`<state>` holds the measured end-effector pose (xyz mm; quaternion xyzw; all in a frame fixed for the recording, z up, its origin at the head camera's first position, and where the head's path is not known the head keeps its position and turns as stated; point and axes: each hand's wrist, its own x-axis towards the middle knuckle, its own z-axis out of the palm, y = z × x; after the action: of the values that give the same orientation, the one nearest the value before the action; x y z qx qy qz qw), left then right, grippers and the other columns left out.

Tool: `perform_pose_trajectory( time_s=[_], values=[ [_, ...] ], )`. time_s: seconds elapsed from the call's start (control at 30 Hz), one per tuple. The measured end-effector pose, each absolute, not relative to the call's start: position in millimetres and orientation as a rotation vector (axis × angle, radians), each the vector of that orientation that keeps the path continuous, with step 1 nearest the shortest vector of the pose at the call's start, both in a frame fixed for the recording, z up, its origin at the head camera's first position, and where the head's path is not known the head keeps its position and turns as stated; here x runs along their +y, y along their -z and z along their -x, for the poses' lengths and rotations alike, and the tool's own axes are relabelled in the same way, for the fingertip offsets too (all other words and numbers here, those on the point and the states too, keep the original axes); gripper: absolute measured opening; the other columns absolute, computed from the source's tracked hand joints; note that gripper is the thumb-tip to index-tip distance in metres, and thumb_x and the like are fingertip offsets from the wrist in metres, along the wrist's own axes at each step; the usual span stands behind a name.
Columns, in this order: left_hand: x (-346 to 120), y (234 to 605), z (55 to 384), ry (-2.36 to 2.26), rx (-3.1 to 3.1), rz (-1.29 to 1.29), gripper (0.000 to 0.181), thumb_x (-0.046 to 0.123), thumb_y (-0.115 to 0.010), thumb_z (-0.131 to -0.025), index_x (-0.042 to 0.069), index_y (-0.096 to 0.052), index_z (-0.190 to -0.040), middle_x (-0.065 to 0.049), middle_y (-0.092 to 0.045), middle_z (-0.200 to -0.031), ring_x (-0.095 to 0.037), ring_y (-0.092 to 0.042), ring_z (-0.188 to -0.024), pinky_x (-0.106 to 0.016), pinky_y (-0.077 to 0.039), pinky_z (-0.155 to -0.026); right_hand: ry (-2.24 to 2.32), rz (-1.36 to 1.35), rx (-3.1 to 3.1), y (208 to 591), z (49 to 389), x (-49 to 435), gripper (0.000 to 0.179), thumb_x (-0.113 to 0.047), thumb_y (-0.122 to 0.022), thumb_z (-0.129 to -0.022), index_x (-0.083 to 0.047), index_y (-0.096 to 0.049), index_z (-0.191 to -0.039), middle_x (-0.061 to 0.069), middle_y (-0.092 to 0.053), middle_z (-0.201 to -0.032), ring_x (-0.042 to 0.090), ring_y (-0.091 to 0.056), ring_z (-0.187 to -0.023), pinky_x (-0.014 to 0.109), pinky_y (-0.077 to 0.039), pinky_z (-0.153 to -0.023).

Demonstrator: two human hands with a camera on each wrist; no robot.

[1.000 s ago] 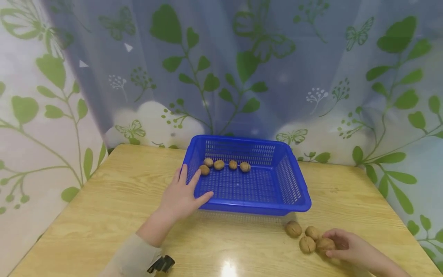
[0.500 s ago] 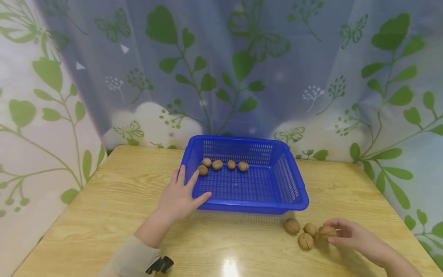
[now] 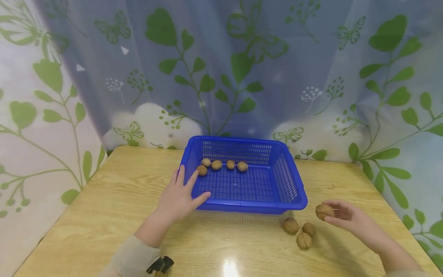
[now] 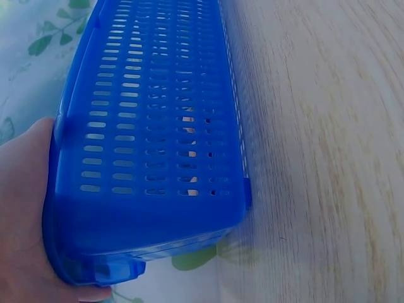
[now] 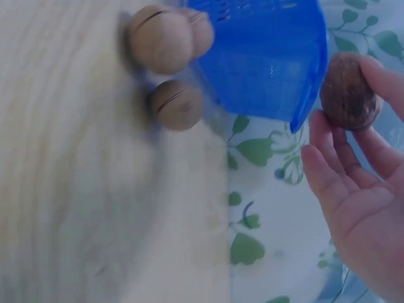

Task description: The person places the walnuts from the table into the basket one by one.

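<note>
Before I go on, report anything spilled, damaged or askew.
Nothing is plainly out of place: the blue rectangular plastic basket stands upright, and three round brown walnuts lie grouped on the pale wooden table. Two show dark lines; whether cracks or seams, I cannot tell.

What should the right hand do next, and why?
Probably move the right hand left to bring the pinched walnut over the blue basket: it is held above the table, five walnuts already lie inside, and the left hand rests on the basket's rim.
</note>
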<state>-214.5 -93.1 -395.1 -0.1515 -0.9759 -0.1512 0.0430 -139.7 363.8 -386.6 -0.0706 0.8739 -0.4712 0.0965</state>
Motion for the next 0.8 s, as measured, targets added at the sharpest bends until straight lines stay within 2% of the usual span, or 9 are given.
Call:
perform_pose_trajectory(
  time_s=[0.03,0.2,0.43,0.57,0.8],
  values=[
    [-93,395,215,0.466,-2.982,0.467,0.087,0.072,-0.036,-0.085,0.014,-0.027,-0.148,-0.029,-0.009,-0.150,-0.043,-0.006,-0.138,-0.058,-0.029,-0.101,1.417,0.225,2.607,385,141,362,0.048,-0.018,-0.057,-0.094,0.006,-0.040,-0.132,0.014,-0.057,-0.123,-0.004,-0.053,-0.103,0.019,-0.046,-0.081],
    [-93,394,215,0.473,-2.983,0.475,0.086,0.072,-0.036,-0.085,0.015,-0.026,-0.149,-0.029,-0.008,-0.150,-0.044,-0.005,-0.138,-0.058,-0.029,-0.101,1.454,0.321,2.687,375,148,349,0.046,-0.014,-0.058,-0.093,0.008,-0.042,-0.130,-0.001,-0.060,-0.115,-0.006,-0.053,-0.101,0.018,-0.046,-0.080],
    [-93,395,215,0.469,-2.991,0.454,0.085,0.070,-0.038,-0.086,0.014,-0.027,-0.148,-0.029,-0.009,-0.150,-0.044,-0.006,-0.137,-0.058,-0.029,-0.101,1.367,0.307,2.722,356,161,329,0.049,-0.023,-0.059,-0.093,0.003,-0.043,-0.132,0.017,-0.053,-0.125,-0.003,-0.052,-0.103,0.023,-0.047,-0.081],
    [-92,395,216,0.466,-2.989,0.459,0.085,0.070,-0.038,-0.086,0.014,-0.027,-0.148,-0.029,-0.009,-0.150,-0.044,-0.007,-0.137,-0.058,-0.029,-0.101,1.378,0.374,2.716,349,168,320,0.047,-0.020,-0.060,-0.093,0.004,-0.045,-0.131,0.019,-0.055,-0.121,0.005,-0.055,-0.103,0.025,-0.048,-0.081],
    [-92,397,216,0.470,-2.991,0.458,0.086,0.072,-0.037,-0.085,0.014,-0.028,-0.148,-0.029,-0.008,-0.150,-0.044,-0.006,-0.138,-0.058,-0.028,-0.101,1.414,0.428,2.650,338,183,304,0.044,-0.020,-0.061,-0.092,0.003,-0.048,-0.128,0.016,-0.058,-0.118,0.007,-0.057,-0.102,0.026,-0.048,-0.082]
  ],
)
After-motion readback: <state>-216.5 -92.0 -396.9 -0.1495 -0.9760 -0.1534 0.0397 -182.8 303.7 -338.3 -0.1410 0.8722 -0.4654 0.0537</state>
